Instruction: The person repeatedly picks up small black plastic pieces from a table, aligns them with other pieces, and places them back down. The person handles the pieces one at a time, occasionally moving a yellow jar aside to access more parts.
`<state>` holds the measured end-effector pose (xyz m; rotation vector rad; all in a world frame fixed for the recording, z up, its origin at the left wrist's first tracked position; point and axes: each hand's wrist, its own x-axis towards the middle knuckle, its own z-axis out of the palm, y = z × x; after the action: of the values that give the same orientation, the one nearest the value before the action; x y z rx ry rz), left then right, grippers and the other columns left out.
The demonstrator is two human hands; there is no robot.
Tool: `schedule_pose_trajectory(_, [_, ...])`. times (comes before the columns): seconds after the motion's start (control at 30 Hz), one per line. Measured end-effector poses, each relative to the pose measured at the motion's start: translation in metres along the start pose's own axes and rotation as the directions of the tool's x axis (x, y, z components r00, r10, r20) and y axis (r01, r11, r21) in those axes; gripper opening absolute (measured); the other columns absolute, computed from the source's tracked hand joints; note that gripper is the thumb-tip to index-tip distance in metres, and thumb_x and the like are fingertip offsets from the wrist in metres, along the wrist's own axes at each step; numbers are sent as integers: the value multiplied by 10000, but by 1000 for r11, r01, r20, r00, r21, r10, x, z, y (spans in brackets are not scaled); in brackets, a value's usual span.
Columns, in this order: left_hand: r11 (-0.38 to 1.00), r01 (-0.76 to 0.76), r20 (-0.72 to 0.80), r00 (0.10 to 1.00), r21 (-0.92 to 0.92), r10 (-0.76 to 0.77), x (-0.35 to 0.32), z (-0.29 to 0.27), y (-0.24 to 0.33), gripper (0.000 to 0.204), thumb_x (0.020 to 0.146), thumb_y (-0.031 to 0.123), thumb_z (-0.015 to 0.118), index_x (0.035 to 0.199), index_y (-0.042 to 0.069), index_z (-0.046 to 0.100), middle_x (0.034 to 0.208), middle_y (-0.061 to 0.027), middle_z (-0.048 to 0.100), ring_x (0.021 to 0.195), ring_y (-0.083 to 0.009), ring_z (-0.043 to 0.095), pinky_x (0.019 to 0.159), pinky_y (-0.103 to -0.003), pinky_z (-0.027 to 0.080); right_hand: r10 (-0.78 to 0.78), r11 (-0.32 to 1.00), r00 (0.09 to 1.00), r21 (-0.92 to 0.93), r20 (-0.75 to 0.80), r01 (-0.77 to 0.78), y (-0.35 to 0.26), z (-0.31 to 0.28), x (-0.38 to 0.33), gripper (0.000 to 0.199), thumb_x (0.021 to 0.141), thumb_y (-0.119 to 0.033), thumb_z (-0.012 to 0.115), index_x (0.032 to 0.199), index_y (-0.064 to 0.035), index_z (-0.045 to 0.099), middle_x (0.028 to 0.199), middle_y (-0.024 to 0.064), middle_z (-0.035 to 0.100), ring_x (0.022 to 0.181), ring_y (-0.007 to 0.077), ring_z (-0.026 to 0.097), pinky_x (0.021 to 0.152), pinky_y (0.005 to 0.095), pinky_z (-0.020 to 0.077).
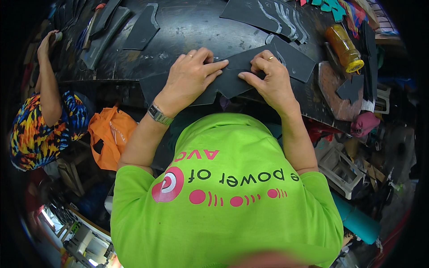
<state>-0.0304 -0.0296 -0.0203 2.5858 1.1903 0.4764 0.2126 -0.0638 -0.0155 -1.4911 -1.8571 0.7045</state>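
Both my hands are at a flat black cut sheet piece (231,84) near the worktable's front edge; it looks like leather or a similar sheet. My left hand (190,78) lies over it with index finger and thumb stretched to the right, the other fingers partly bent. On the opposite side, my right hand (270,80) has curled fingers and its thumb on the sheet, gripping it near an edge. Another dark piece (297,64) extends past my right hand. Where the two pieces meet is partly covered by my fingers.
The dark worktable (187,27) carries more black pieces (144,29) with pale marked edges. A yellow-capped bottle (344,48) and a brown template (330,89) stand or lie rightward. A co-worker's hand (48,44) is far left, above an orange bag (111,134). A plastic stool (342,169) sits lower right.
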Motion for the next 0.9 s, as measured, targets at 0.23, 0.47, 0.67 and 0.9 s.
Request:
schedule_pose_trajectory(0.23, [971,-114,-33,993,-212,110,25,5,-1,501,886,185,792,1373,129,688,1402,-131,602,1197,-324,626,1048,-418,500,-123,992,992,-21,37,124,-5,-9,-1,309,761,-127,879,852,9,617,1007,134,628,955,335,629,807,417,519])
schedule_pose_trajectory(0.47, [729,81,164,985,-680,44,40,-11,4,726,838,63,832,1510,90,559,1444,-103,661,1197,-147,656,1029,-328,544,-367,909,927,-243,-81,338,-12,-19,-11,287,752,-121,870,855,-30,618,1035,113,649,982,327,621,830,434,509])
schedule_pose_trajectory(0.67, [728,75,205,975,-681,91,37,-13,10,648,889,105,798,1493,48,569,1480,-119,634,1323,-180,608,1120,-347,483,-326,935,927,-208,-186,287,-11,-13,-15,275,767,-121,865,876,-43,626,978,108,666,864,321,657,764,414,512])
schedule_pose_trajectory(0.9, [607,137,186,982,-783,18,27,-2,11,583,937,78,740,1494,48,571,1483,-118,631,1357,-205,592,1140,-342,456,-267,961,943,-134,-201,243,-10,-5,-14,267,799,-121,859,901,-38,626,962,117,662,783,320,665,678,405,529])
